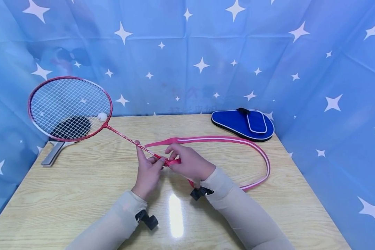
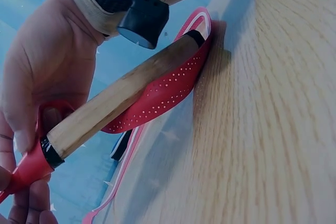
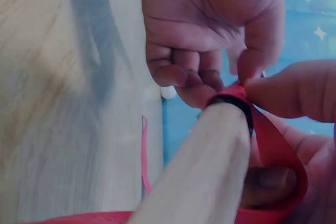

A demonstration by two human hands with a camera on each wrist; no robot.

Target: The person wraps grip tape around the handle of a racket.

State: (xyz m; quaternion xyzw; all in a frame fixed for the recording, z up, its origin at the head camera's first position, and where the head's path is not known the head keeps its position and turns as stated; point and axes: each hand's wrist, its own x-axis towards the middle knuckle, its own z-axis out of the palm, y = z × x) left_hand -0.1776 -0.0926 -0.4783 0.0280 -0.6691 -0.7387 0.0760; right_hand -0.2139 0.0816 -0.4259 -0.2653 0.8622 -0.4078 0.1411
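Racket tilts over the worktop. Left hand: fingers clamp the red cone atop its wooden handle. Right hand: fingers pinch red tape there; its perforated length loops beside the handle.

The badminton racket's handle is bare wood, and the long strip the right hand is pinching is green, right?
Not green: the strip is red, as the left wrist view shows. The handle is bare wood.

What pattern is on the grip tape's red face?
Rows of small pale dots on the grip tape; the left wrist view shows it best.
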